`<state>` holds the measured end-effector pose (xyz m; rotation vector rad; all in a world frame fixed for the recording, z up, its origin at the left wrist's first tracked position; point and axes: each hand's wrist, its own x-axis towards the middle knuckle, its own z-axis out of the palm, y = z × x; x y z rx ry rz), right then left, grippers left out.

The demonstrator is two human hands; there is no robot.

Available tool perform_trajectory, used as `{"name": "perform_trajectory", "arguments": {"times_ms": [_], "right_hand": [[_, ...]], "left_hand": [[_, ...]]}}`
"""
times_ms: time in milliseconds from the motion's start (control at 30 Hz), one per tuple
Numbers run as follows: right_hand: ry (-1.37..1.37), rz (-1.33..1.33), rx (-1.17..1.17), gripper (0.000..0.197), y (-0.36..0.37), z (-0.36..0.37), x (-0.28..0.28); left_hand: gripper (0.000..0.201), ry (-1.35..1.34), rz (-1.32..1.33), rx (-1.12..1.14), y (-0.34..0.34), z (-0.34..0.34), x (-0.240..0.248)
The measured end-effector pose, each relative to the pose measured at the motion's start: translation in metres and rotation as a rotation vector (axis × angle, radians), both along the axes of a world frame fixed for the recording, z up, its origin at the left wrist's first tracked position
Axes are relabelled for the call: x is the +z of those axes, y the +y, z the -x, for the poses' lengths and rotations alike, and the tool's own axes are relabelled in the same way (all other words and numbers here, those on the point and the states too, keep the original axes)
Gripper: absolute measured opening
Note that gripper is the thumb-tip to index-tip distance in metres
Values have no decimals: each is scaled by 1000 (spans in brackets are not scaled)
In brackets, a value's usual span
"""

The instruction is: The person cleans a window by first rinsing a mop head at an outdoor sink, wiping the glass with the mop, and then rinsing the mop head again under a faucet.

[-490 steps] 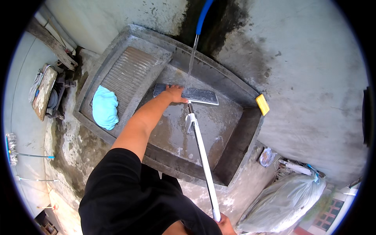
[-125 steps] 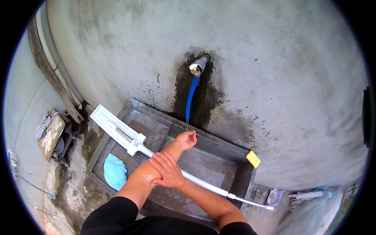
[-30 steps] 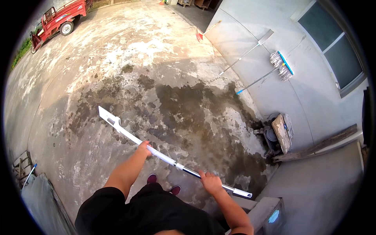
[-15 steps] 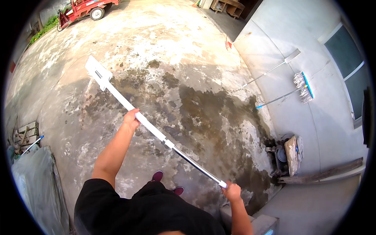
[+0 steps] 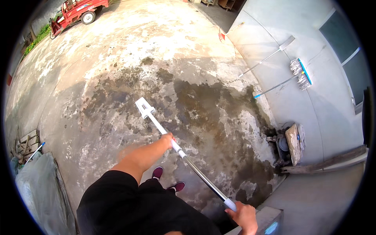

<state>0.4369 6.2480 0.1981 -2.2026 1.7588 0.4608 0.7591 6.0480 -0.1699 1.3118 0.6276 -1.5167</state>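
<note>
A flat mop (image 5: pixel 197 171) with a long white and silver pole runs slantwise in front of me. Its small white rectangular head (image 5: pixel 143 105) points to the far left, over the concrete; whether it touches the ground I cannot tell. My left hand (image 5: pixel 168 141) is closed round the white part of the pole, a short way behind the head. At the near right, my right hand (image 5: pixel 243 216) grips the light-coloured grip at the other end. Dark wet patches (image 5: pixel 199 98) spread over the concrete under and beyond the pole.
Two mops lean on the right-hand wall, one with a grey flat head (image 5: pixel 287 42), one with a stringy head (image 5: pixel 300 74). A boxy object (image 5: pixel 293 144) stands by the wall. Plastic sheeting (image 5: pixel 41 192) lies at left. A red three-wheeled cart (image 5: pixel 80 11) stands far left.
The mop head has swung right and come nearer to me. My left hand has moved right with the pole, and my right hand has shifted slightly right and nearer.
</note>
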Motion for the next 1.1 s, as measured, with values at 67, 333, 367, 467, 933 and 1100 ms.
{"name": "perform_trajectory", "arguments": {"times_ms": [67, 333, 367, 467, 933, 1100], "right_hand": [[171, 73, -14, 29, 22, -10, 85], [401, 142, -235, 31, 94, 11, 169], [339, 82, -260, 30, 90, 11, 161], [160, 50, -335, 35, 62, -4, 129], [-551, -26, 289, 37, -125, -95, -168], [-518, -75, 290, 38, -148, -127, -153]], "left_hand": [[11, 250, -128, -48, 37, 103, -22], [12, 614, 32, -431, 71, 251, 52], [13, 587, 58, -417, 65, 237, 49], [11, 542, 119, -311, 45, 170, 29], [16, -668, 772, 499, 105, -241, 267], [14, -994, 1006, 675, 125, -216, 348]]}}
